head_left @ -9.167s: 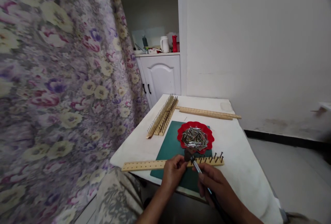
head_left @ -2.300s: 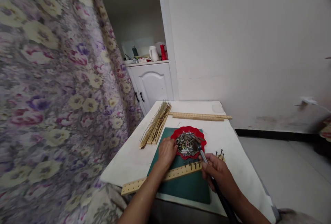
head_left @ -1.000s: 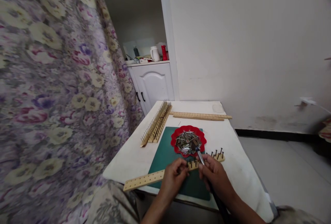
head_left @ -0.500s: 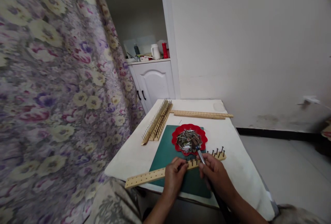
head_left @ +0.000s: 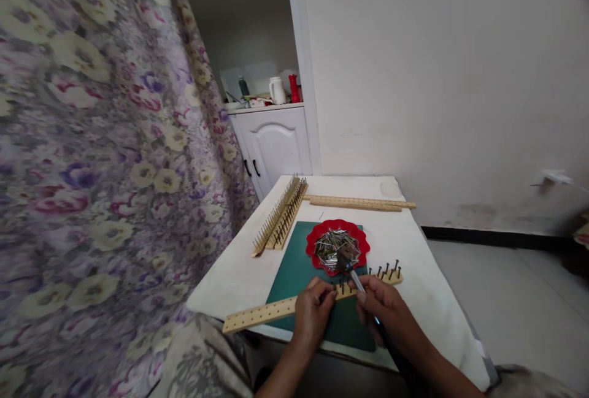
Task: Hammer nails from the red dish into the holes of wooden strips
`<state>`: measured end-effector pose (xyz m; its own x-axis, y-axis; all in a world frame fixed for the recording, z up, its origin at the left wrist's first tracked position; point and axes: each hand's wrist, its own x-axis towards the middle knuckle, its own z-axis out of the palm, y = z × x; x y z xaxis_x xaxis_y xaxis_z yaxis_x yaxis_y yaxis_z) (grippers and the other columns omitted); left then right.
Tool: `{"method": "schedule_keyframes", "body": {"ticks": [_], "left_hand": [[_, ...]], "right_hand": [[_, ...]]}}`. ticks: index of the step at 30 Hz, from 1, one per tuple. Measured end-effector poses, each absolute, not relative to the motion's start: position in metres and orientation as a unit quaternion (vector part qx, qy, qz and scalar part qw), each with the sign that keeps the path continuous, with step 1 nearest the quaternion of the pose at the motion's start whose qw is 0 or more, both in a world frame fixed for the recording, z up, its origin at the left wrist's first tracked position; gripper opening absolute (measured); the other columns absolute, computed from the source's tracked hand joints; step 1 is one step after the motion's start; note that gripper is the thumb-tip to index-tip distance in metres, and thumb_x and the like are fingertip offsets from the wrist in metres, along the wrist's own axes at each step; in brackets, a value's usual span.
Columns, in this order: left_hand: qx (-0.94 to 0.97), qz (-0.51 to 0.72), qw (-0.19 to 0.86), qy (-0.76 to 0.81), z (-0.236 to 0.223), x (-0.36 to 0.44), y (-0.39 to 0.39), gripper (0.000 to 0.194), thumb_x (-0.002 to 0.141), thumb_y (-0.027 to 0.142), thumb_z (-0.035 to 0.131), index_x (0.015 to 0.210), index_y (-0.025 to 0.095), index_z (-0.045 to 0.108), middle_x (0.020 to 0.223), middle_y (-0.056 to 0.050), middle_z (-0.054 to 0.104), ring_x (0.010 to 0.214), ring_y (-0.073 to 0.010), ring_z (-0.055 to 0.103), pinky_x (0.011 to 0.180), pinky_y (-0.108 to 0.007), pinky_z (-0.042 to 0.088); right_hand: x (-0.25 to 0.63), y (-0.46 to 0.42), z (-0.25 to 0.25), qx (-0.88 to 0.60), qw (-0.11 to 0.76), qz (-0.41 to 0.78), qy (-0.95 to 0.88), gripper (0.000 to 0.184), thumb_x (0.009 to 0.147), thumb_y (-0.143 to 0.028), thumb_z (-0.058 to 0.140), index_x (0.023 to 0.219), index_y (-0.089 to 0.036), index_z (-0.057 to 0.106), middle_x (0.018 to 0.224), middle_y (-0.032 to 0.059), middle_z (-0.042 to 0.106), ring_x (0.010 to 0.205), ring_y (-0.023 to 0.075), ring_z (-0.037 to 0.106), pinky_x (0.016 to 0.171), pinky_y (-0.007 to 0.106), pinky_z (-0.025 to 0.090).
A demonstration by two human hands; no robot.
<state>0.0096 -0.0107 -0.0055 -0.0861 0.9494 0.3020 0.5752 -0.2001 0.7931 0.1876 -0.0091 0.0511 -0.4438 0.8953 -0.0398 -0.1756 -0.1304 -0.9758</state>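
Note:
A long wooden strip (head_left: 262, 314) with a row of holes lies across the green cutting mat (head_left: 299, 269); several dark nails stand in its right end (head_left: 385, 272). My left hand (head_left: 313, 317) rests on the strip with its fingertips pinched, apparently on a nail at a hole. My right hand (head_left: 384, 307) is closed around the handle of a small hammer (head_left: 346, 262), whose head hovers just above the strip, in front of the red dish of loose nails (head_left: 338, 246).
Two strips full of nails (head_left: 283, 214) lie at the table's left side, and bare strips (head_left: 361, 203) at its far edge. A floral curtain (head_left: 101, 159) hangs close on the left. A white cabinet (head_left: 271, 143) carrying jugs stands behind the white table (head_left: 239, 278).
My left hand came back from the red dish to the strip and pinched at a hole. The hammer head dipped slightly toward the strip. The view shifted a little.

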Motion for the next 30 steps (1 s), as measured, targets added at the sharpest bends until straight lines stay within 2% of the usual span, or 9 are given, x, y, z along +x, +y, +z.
{"method": "schedule_keyframes", "body": {"ticks": [11,21,30], "left_hand": [[0.645,0.429,0.205,0.598,-0.007,0.010,-0.010,0.021,0.081,0.019,0.053,0.060,0.017,0.055,0.066,0.001,0.050,0.065,-0.0126,0.051,0.059,-0.021,0.035],[0.640,0.436,0.217,0.595,-0.008,0.009,-0.010,0.020,0.080,0.020,0.054,0.060,0.017,0.054,0.065,0.001,0.050,0.064,-0.0123,0.050,0.059,-0.021,0.035],[0.639,0.434,0.212,0.599,-0.006,0.010,-0.011,0.020,0.079,0.016,0.053,0.058,0.017,0.054,0.064,0.002,0.049,0.063,-0.0123,0.051,0.059,-0.021,0.035]], "right_hand": [[0.181,-0.019,0.042,-0.327,0.343,0.709,-0.522,0.028,0.082,-0.042,0.055,0.092,-0.017,0.052,0.046,-0.0092,0.058,0.020,0.0034,0.035,0.025,0.014,0.019],[0.183,-0.021,0.041,-0.336,0.337,0.704,-0.527,0.030,0.082,-0.044,0.055,0.094,-0.017,0.052,0.046,-0.0093,0.058,0.021,0.0040,0.036,0.025,0.014,0.019],[0.181,-0.024,0.040,-0.335,0.337,0.703,-0.528,0.025,0.083,-0.039,0.054,0.094,-0.017,0.051,0.045,-0.0096,0.058,0.022,0.0039,0.036,0.026,0.014,0.019]]}}
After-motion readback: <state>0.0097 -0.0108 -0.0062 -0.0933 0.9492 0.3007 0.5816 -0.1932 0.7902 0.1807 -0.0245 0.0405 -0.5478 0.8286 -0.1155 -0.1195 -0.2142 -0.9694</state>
